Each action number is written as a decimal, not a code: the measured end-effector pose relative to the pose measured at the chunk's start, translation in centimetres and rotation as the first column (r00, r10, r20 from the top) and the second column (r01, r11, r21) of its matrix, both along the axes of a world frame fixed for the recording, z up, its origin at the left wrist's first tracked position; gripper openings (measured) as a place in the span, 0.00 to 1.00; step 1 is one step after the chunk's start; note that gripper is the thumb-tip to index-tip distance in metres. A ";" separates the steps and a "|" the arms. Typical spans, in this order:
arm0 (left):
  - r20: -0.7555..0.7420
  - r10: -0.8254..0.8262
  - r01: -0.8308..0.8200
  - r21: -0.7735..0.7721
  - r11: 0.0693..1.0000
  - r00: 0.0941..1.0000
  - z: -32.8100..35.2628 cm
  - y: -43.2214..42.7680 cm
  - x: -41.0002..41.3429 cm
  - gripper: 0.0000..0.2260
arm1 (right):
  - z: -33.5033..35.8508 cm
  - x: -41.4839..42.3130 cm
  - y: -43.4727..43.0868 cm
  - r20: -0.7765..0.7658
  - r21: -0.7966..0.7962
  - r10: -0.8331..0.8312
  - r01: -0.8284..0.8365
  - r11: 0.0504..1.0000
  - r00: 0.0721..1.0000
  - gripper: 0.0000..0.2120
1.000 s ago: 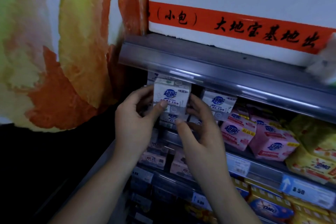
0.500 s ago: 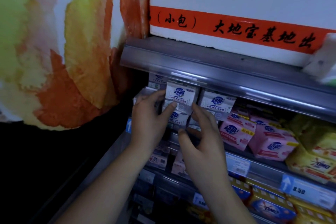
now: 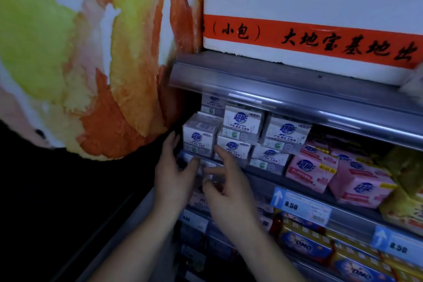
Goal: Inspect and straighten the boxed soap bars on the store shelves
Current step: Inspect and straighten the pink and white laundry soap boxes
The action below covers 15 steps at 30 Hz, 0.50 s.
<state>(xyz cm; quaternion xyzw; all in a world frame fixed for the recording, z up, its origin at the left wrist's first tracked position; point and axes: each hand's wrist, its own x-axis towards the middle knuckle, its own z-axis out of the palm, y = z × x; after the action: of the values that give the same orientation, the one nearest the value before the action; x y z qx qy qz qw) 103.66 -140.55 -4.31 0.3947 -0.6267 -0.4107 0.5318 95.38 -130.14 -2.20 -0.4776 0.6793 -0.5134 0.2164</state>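
White boxed soap bars with a blue logo are stacked at the left end of the shelf: one at the far left [image 3: 198,138], one higher up [image 3: 242,121], one below it [image 3: 233,147] and more to the right [image 3: 286,131]. My left hand [image 3: 175,176] hangs just below the far-left box, fingers apart, holding nothing. To its right, my right hand [image 3: 229,192] has its fingers spread; the forefinger tip points up beside the lower middle box. Both hands partly cover the shelf's front rail [image 3: 261,175].
Pink soap packs [image 3: 310,168] and yellow packs [image 3: 402,208] fill the shelf to the right. Blue price tags [image 3: 299,205] sit on the rail. Blue and yellow packs [image 3: 304,245] lie on the shelf below. A grey shelf lip [image 3: 286,89] overhangs the soaps; a painted wall [image 3: 91,64] stands left.
Both hands let go of the white box they were setting on the stack and dropped to the shelf rail. The white boxes now stand on the shelf by themselves.
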 end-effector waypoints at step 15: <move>-0.348 -0.121 0.120 -0.024 0.992 0.930 0.5 -0.7 0.4 0.18 | 0.4 0.6 -1.7 0.138 -0.209 0.046 -0.016 0.978 0.989 0.39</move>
<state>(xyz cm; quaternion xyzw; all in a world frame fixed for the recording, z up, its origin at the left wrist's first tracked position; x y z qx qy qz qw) 104.04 -141.25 -3.85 0.2758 -0.5459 -0.5052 0.6089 96.01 -131.81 -1.82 -0.4704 0.5974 -0.6106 0.2213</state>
